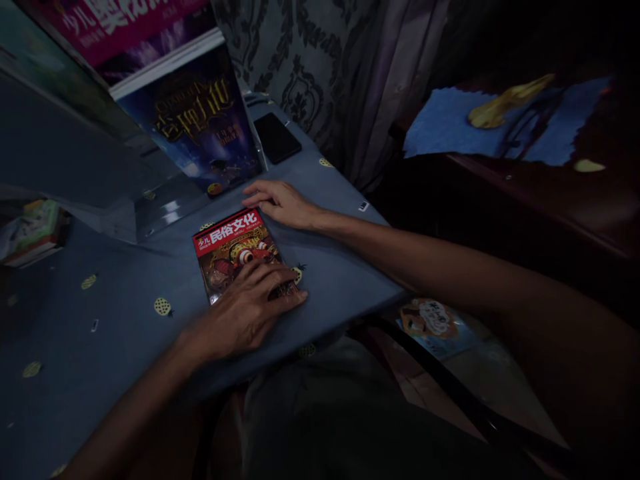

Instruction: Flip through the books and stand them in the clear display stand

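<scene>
A small book with a red title band and a colourful mask picture lies on the blue tablecloth, its cover facing up. Across its lower part rests my left hand, fingers spread over the cover and thumb reaching past the right edge. My right hand is by the book's upper right corner, fingers stretched out to the left and holding nothing. Just beyond it, a dark blue book with gold lettering stands tilted in a clear stand.
Behind the stand lies a black phone. Above the blue book is a magenta-banded book. More books lie at the left. A picture book is below the table's right edge. Bananas sit on a blue cloth at the right.
</scene>
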`<state>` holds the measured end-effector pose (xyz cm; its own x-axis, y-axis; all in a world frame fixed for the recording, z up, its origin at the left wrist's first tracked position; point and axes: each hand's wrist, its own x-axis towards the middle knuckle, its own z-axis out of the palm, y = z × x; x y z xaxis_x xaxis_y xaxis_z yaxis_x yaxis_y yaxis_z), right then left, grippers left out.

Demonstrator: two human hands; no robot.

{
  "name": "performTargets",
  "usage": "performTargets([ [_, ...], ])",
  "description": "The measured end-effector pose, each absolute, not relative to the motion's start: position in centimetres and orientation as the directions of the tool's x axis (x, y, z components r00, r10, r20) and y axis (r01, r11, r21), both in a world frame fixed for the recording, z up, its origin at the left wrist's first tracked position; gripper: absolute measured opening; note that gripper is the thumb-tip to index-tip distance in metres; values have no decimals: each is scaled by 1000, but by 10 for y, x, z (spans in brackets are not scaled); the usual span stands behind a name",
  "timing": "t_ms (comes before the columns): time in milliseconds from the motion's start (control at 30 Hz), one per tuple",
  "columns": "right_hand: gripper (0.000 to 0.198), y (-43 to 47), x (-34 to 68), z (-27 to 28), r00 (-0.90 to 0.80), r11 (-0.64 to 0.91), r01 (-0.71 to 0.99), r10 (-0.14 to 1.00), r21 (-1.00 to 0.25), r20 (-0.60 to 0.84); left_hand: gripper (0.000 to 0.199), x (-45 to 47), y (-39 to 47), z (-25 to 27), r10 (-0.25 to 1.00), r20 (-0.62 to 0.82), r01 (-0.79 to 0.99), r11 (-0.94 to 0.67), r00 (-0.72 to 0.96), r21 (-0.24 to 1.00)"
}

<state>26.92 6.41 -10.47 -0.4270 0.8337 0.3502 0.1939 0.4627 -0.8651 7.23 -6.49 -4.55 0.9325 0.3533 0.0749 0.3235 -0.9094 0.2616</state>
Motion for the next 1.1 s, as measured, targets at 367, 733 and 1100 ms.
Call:
performTargets([
  [367,44,56,269,-101,-432,488,272,832,-829,348,43,58,-49,-52,459,183,350,-833,869,428],
  [733,42,50,268,-102,-502,586,395,783,-708,368,38,-28,24,-66,884,298,781,-460,360,422],
  [1100,49,35,203,-88,-795,817,368,524,-444,305,49,-36,20,-64,881,288,717,-473,376,512],
])
